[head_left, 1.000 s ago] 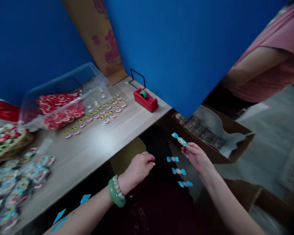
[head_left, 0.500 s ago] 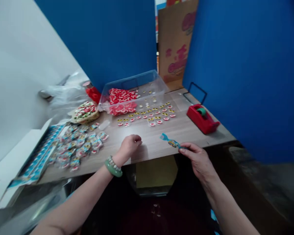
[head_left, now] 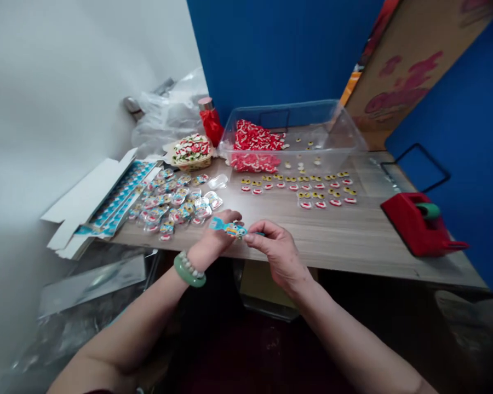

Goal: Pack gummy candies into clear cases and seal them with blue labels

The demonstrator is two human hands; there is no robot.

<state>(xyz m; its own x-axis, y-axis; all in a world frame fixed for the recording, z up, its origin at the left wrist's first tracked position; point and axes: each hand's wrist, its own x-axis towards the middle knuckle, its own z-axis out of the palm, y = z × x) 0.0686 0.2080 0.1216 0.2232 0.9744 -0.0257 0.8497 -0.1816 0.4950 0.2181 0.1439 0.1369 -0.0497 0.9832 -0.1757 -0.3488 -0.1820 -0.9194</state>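
Pinching blue printed wrapper strip (head_left: 228,227) tightly at one end in right hand (head_left: 277,254), strip held just above worktop (head_left: 353,257), near front edge. Left hand (head_left: 221,236) curled just under strip's other end; hold there cannot be told. Small yellow-and-red pieces (head_left: 299,186) set in spaced rows, apparently kept separate for picking; clear packets (head_left: 168,205) heaped left.
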